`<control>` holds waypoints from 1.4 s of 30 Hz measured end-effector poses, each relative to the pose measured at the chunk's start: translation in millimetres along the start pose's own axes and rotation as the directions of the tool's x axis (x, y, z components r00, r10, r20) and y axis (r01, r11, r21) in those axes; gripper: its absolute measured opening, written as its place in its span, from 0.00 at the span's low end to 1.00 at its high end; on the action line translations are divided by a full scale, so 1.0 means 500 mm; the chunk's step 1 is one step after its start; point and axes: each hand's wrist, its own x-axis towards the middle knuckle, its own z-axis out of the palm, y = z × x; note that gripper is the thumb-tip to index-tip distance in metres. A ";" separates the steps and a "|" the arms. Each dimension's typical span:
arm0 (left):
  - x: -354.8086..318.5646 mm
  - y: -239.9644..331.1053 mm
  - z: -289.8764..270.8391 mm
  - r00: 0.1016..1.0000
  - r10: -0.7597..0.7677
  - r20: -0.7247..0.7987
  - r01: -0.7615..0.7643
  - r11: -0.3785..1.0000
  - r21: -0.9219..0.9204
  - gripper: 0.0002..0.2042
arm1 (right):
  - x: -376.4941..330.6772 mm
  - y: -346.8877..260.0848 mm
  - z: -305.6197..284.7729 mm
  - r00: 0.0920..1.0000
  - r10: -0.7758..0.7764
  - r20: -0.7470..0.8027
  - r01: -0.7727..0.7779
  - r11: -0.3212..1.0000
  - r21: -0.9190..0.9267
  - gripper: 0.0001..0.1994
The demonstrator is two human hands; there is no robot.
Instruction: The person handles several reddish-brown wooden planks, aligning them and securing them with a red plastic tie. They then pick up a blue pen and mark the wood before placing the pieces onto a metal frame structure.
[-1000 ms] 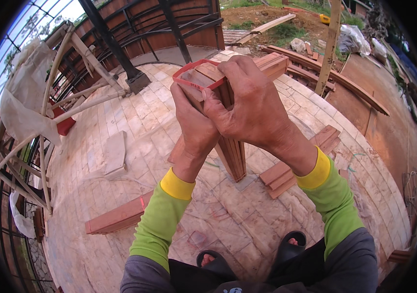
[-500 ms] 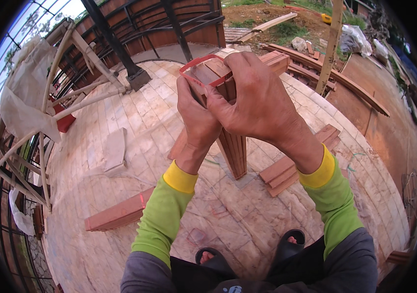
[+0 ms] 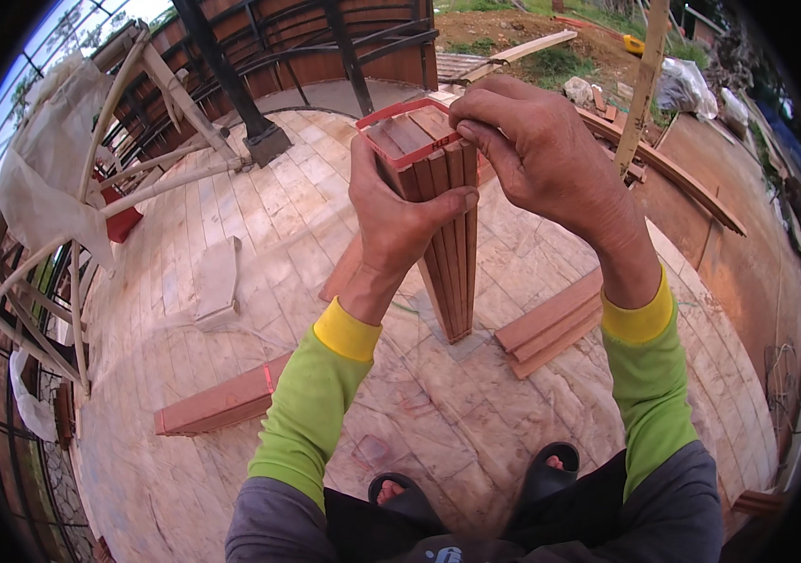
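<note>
A bundle of reddish-brown wooden boards (image 3: 445,258) stands on end in front of me, its lower end on the floor. Around its top runs a thin red strap (image 3: 422,153), rising a little above the board ends at the left. My left hand (image 3: 384,214) is wrapped around the bundle's left side below the strap, thumb across the near face. At the right corner of the top, my right hand (image 3: 551,150) pinches the strap between thumb and fingers. The far fingers of my left hand are hidden behind the boards.
Another strapped bundle (image 3: 218,402) lies at the left, and stacked boards (image 3: 555,324) lie at the right. Beyond are a pale flat slab (image 3: 219,280), a black post (image 3: 222,70), a pole frame draped with plastic sheeting (image 3: 49,169), and an upright wooden pole (image 3: 644,89).
My right hand has moved right, away from my left hand, to the strap's right corner. My left thumb now lies across the near face, and more of the bundle shows.
</note>
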 end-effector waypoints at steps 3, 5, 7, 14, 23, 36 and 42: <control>-0.001 0.004 -0.002 0.999 -0.051 -0.002 0.051 0.999 -0.009 0.38 | 0.007 0.006 -0.001 0.997 -0.064 -0.044 0.066 0.997 0.031 0.04; -0.003 0.009 0.004 0.998 -0.069 -0.004 0.069 0.998 -0.005 0.37 | 0.007 0.011 0.001 0.993 -0.095 -0.076 0.099 0.993 0.059 0.04; -0.004 0.008 0.004 0.998 -0.067 -0.002 0.067 0.997 0.022 0.37 | 0.004 0.016 -0.002 0.994 -0.082 -0.067 0.087 0.993 0.081 0.04; -0.003 0.011 0.015 0.998 -0.056 0.016 0.056 0.998 -0.011 0.38 | 0.005 0.015 -0.010 0.991 -0.131 0.031 0.129 0.990 0.051 0.04; -0.012 0.026 0.025 0.999 -0.038 0.008 0.038 0.999 -0.012 0.52 | 0.016 0.012 -0.034 0.969 -0.227 0.102 0.225 0.974 0.029 0.13; -0.009 0.019 0.018 1.000 0.018 -0.007 -0.018 1.000 -0.010 0.49 | 0.015 0.010 -0.039 0.974 -0.196 0.116 0.194 0.981 0.029 0.08; -0.007 0.024 0.020 0.999 0.010 -0.033 -0.011 0.999 -0.032 0.46 | -0.004 0.028 -0.030 0.978 -0.198 0.067 0.189 0.974 0.124 0.08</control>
